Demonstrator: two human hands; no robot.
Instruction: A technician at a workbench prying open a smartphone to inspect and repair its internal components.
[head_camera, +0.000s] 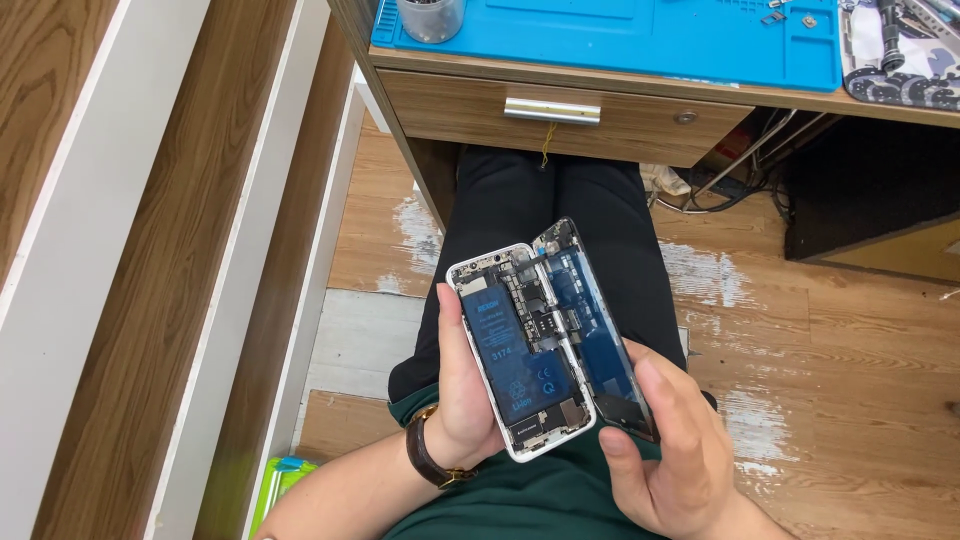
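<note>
Head view: opened phone held between left hand and right hand.

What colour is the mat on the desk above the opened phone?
Bright blue. The mat shows best in the head view, along the top edge.

The person wears a dark green top, its fabric showing at the chest and ending above the bare forearms. Black trousers cover both thighs, smooth and unpatterned. On the wrist of the left hand sits a watch with a dark brown leather strap and a gold-coloured buckle. The right hand is bare, without rings or a band.
</note>
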